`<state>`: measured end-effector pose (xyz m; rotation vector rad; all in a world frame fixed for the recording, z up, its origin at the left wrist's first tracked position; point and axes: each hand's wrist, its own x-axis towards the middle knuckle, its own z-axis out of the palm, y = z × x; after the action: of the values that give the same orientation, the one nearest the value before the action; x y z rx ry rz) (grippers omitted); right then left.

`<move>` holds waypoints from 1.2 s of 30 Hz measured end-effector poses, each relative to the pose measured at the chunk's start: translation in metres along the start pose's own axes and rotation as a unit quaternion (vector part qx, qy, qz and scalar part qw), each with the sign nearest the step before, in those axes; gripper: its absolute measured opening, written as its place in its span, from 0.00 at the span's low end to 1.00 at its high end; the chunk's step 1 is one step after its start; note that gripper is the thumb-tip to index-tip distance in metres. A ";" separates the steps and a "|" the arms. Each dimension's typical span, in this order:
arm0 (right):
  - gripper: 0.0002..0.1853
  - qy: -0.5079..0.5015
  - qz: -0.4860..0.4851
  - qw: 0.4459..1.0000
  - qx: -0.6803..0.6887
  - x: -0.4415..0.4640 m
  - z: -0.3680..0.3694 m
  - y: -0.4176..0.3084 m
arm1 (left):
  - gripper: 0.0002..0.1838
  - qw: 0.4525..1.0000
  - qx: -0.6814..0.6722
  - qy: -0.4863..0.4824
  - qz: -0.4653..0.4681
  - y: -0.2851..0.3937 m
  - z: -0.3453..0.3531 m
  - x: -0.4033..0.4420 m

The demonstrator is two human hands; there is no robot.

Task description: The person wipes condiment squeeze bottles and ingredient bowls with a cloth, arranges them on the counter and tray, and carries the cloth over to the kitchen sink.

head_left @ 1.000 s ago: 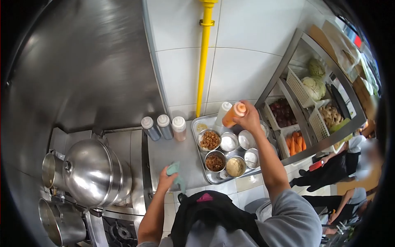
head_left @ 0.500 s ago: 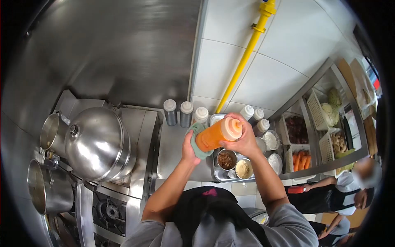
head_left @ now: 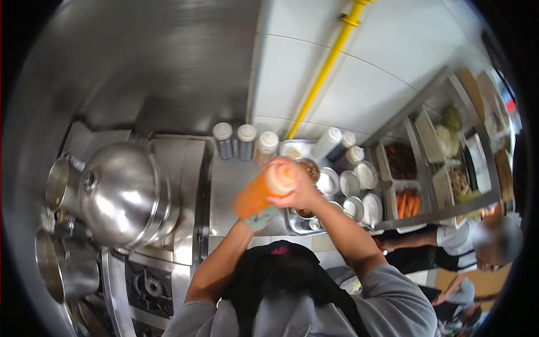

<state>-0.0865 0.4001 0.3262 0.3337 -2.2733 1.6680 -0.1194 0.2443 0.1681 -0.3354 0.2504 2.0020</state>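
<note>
An orange-filled squeeze bottle (head_left: 252,194) with a pale cap is tilted in front of me, its cap end up and to the right. My right hand (head_left: 301,190) is wrapped round it by the cap. Below its lower end, my left hand (head_left: 245,223) holds a green cloth (head_left: 261,219); the bottle hides most of those fingers. Motion blurs both the bottle and my right hand. Just beyond stand squeeze bottles with dark contents (head_left: 246,142) and one with brownish contents (head_left: 266,147). A metal tray (head_left: 293,226) with several small bowls lies beside my right forearm.
To the left, a large domed steel pot (head_left: 126,194) sits on the stove near a gas burner (head_left: 149,285). A shelf on the right holds carrots (head_left: 408,203) and other vegetables in baskets. Co-workers stand at lower right, one in a black apron (head_left: 407,253).
The orange bottle has shifted left and slightly down with both hands. The cloth has gone from the bottle's side to below its lower end. The camera view has turned slightly.
</note>
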 end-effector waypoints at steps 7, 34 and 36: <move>0.35 0.056 -0.007 0.994 -0.092 0.035 0.065 0.077 | 0.19 0.965 0.182 0.191 -0.001 -0.005 -0.108 -0.041; 0.47 0.225 0.386 0.779 -0.440 0.018 -0.197 0.175 | 0.44 0.547 0.806 0.136 0.180 0.085 -0.054 0.048; 0.48 0.220 0.384 0.766 -0.465 0.009 -0.203 0.184 | 0.46 0.513 0.827 0.117 0.197 0.089 -0.060 0.071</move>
<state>-0.1397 0.6483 0.2234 -1.2065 -2.5947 0.4674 -0.2212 0.2458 0.0897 0.7849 2.3219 1.1937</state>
